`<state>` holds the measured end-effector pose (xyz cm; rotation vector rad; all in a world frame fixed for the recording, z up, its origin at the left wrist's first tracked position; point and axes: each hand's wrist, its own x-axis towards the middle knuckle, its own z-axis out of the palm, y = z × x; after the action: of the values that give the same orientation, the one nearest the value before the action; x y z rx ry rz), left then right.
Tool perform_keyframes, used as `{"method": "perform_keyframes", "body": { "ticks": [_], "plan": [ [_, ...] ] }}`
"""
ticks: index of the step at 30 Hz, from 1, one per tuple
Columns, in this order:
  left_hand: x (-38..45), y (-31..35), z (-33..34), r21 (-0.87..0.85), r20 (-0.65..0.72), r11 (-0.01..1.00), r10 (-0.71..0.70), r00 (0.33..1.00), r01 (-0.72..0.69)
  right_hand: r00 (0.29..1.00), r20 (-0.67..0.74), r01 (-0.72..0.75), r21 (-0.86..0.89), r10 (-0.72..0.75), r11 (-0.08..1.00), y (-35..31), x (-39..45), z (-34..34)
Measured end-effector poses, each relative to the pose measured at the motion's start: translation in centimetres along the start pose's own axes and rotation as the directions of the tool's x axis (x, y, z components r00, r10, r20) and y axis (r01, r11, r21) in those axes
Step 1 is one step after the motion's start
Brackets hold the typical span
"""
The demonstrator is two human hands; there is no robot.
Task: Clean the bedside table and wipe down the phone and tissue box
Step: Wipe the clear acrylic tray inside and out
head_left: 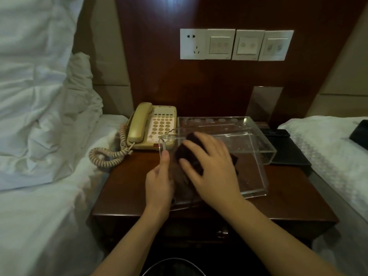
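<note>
1. Head view, nearest first: a dark round bin rim (173,263) shows at the bottom edge between the two forearms, below the worktop's front edge.
2. Left hand (159,182) grips the near-left corner of the clear tissue box (249,148), thumb up along the corner edge and fingers curled round it.
3. Right hand (215,168) lies with fingers spread and fairly straight, pressing a dark cloth (189,154) onto the box's top face; the cloth is blurred.
4. That acrylic box sits tilted, its long axis running left to right, its open slotted face turned toward the person. Whether it holds tissues I cannot tell; only the cloth and the wood show through it.
5. Worktop (127,188) is dark wood, with bare surface at the front left and front right, and white beds (49,206) close on both sides.
6. Phone (153,126), cream, stands at the back left just beside the box, its handset lying front to back, its coiled cord (105,156) looping toward the left bed.
7. Dark flat items (286,150) lie at the right behind the box.
8. Farthest, white wall switch plates (237,44) sit on the wood panel.
</note>
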<state>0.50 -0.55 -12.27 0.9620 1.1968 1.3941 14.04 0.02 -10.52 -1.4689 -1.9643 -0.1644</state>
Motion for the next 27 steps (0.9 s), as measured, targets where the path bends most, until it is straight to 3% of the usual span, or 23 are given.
{"method": "perform_keyframes", "body": {
  "ticks": [2, 4, 6, 11, 15, 19, 22, 27],
  "plan": [
    [-0.1, 0.1, 0.0, 0.015, -0.016, 1.0, 0.006, 1.0, -0.005, 0.98, -0.077, -0.184, 0.011, 0.184, 0.983, 3.1, 0.0, -1.5],
    [-0.1, 0.1, 0.0, 0.041, -0.026, 0.999, 0.008, 1.0, -0.007, 0.907, -0.128, -0.395, 0.07, 0.401, 0.916, 5.7, -0.3, -2.8],
    [-0.2, 0.2, 0.1, 0.052, -0.034, 0.999, 0.01, 0.999, -0.008, 0.858, -0.132, -0.485, 0.11, 0.496, 0.868, 6.3, -0.9, -3.0],
    [-0.7, 0.8, 0.6, 0.017, -0.014, 1.0, -0.011, 1.0, 0.012, 0.94, -0.115, -0.315, 0.078, 0.322, 0.946, 2.8, -3.9, -1.8],
    [-1.9, 3.0, 0.7, -0.013, 0.092, 1.0, 0.023, 0.996, -0.022, 0.948, -0.108, -0.272, 0.21, 0.299, 0.939, 0.6, -4.0, -2.5],
    [-4.4, 6.0, 0.9, -0.142, 0.175, 0.99, 0.042, 0.984, -0.017, 0.927, -0.142, -0.242, 0.481, 0.347, 0.843, -0.7, -3.6, -4.1],
    [-6.4, 7.9, 1.5, -0.212, 0.245, 0.974, 0.135, 0.96, -0.082, 0.924, -0.141, -0.189, 0.64, 0.356, 0.745, -2.6, -3.3, -5.8],
    [-8.2, 9.8, 2.2, -0.283, 0.234, 0.934, 0.289, 0.928, -0.22, 0.942, -0.137, -0.104, 0.748, 0.306, 0.655, -5.8, -3.4, -8.2]
  ]
}}
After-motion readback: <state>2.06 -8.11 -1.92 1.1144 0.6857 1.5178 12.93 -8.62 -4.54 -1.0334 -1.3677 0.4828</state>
